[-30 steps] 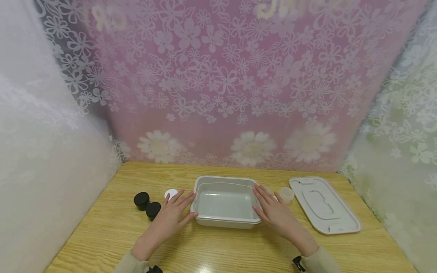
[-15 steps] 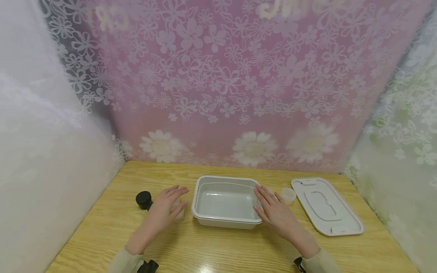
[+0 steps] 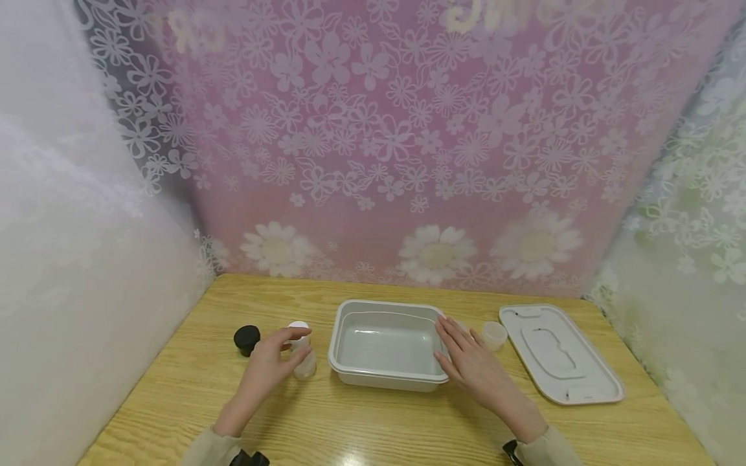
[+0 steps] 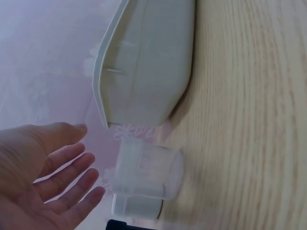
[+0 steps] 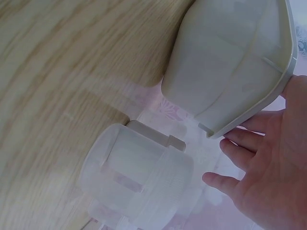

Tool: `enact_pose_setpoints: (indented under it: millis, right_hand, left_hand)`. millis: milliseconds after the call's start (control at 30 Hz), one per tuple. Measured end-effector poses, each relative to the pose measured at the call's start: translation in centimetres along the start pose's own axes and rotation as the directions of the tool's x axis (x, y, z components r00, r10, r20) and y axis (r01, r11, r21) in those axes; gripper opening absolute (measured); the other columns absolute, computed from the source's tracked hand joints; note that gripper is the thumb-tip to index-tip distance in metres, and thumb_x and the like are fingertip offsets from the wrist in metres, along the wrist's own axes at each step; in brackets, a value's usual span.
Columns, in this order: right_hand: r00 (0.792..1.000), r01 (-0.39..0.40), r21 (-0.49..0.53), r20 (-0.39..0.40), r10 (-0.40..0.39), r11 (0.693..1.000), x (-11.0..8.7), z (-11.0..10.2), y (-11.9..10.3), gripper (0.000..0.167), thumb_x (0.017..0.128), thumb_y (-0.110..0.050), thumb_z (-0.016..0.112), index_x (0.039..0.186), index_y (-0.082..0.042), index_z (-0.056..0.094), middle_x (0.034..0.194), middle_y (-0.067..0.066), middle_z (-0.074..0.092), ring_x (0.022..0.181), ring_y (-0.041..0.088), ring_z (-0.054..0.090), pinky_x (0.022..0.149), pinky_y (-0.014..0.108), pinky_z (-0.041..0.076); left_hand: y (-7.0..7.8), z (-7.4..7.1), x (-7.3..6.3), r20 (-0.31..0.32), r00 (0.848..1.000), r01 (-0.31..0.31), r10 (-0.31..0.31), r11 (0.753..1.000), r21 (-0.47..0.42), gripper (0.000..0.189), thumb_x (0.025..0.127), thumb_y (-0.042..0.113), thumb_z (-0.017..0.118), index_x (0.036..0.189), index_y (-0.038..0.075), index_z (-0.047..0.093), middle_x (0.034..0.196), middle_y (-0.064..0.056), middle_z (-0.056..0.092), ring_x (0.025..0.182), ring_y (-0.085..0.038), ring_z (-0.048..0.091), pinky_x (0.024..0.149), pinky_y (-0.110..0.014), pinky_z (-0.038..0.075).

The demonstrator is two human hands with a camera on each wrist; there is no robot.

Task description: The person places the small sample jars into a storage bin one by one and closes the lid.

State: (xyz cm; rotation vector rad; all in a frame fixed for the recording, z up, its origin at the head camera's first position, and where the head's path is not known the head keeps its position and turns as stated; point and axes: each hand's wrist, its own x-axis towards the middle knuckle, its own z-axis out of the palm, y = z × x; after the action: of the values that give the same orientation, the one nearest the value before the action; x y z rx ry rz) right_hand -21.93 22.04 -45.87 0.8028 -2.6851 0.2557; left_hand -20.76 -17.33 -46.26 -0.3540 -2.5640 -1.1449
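Note:
A light grey plastic tub (image 3: 386,384) sits on the table between my two hands, its top uncovered. My right hand (image 3: 474,372) rests at its right rim with extended fingers; in the right wrist view the fingertips meet the rim. My left hand (image 3: 265,366) is off the tub to the left, fingers loosely bent, holding nothing. Right by its thumb stands a small clear jar (image 3: 305,367), seen in the left wrist view as a translucent cup (image 4: 158,171) below the fingers. Just behind it is a white-topped jar (image 3: 299,326).
A black-lidded jar (image 3: 247,338) stands left of the left hand. Right of the tub are translucent round containers (image 3: 494,335), partly behind the right hand. The tub's flat lid (image 3: 553,353) lies on the table (image 3: 373,427) at the right. A floral curtain (image 3: 379,162) hangs behind.
My left hand has let go of the tub's left rim and moved left, over to the small jars; it now covers the second black-lidded jar. My right hand stays at the right rim.

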Motion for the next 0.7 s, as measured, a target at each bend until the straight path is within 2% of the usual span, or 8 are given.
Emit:
enact_pose_setpoints:
  millis: [200, 433, 700]
  right_hand:
    - [1.000, -0.010, 0.015, 0.007, 0.010, 1.000, -0.1, 0.1, 0.0, 0.059, 0.103, -0.031, 0.059, 0.150, 0.003, 0.045, 0.157, 0.017, 0.043, 0.145, 0.035, 0.040, 0.112, 0.063, 0.035]
    - [1.000, 0.002, 0.014, -0.018, -0.002, 1.000, -0.1, 0.2, 0.0, 0.059, 0.103, -0.031, 0.060, 0.149, 0.004, 0.047, 0.156, 0.018, 0.044, 0.143, 0.036, 0.042, 0.111, 0.063, 0.036]
    - [1.000, -0.018, 0.031, 0.022, 0.018, 0.999, 0.0, 0.1, 0.1, 0.061, 0.104, -0.032, 0.058, 0.152, 0.002, 0.043, 0.158, 0.017, 0.040, 0.146, 0.036, 0.037, 0.113, 0.064, 0.033]
  left_hand:
    - [-0.1, 0.3, -0.2, 0.042, 0.998, 0.042, -0.041, 0.999, -0.014, 0.040, 0.084, 0.012, 0.084, 0.122, 0.009, 0.072, 0.122, -0.007, 0.071, 0.112, -0.031, 0.067, 0.092, -0.046, 0.058]
    - [0.1, 0.5, -0.7, 0.033, 0.999, 0.026, -0.027, 0.999, 0.026, 0.044, 0.079, 0.006, 0.087, 0.120, 0.006, 0.072, 0.120, -0.008, 0.072, 0.111, -0.030, 0.068, 0.092, -0.045, 0.057]
    - [0.1, 1.1, -1.1, 0.055, 0.997, 0.053, -0.053, 0.999, -0.011, 0.056, 0.073, 0.003, 0.091, 0.123, 0.002, 0.067, 0.121, -0.011, 0.069, 0.111, -0.031, 0.067, 0.092, -0.040, 0.058]
